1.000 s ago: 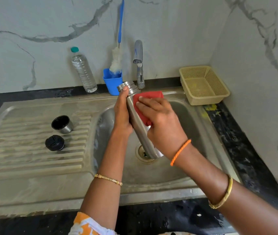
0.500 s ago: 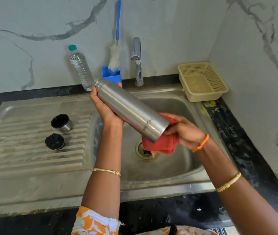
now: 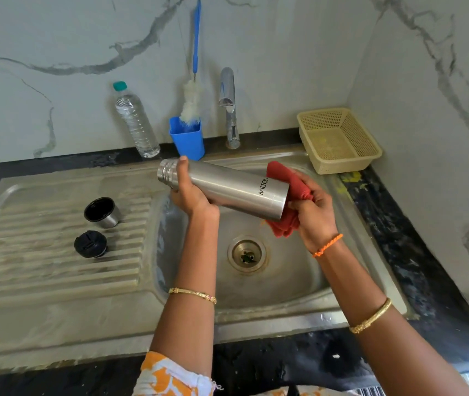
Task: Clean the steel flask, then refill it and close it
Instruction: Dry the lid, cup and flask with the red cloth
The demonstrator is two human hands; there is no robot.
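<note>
My left hand point(image 3: 191, 192) grips the flask point(image 3: 224, 188) level over the sink point(image 3: 284, 281); my right hand point(image 3: 314, 208) clutches the red cloth point(image 3: 286, 178) against its base, for wiping.

The flask point(image 3: 224, 187) is lying nearly level at frame centre, over the sink point(image 3: 299, 275), mouth pointing frame left. The left hand point(image 3: 190, 192) is gripping its neck end; the right hand point(image 3: 313, 212) is pressing the cloth point(image 3: 287, 190) against its base. The cup point(image 3: 102, 212) and stopper point(image 3: 90, 244) are sitting on the drainboard point(image 3: 41, 270) at frame left, cup behind stopper. The water bottle point(image 3: 136, 121), brush holder point(image 3: 187, 138), tap point(image 3: 229, 107) and basket point(image 3: 339, 138) are standing along the back, left to right.
</note>
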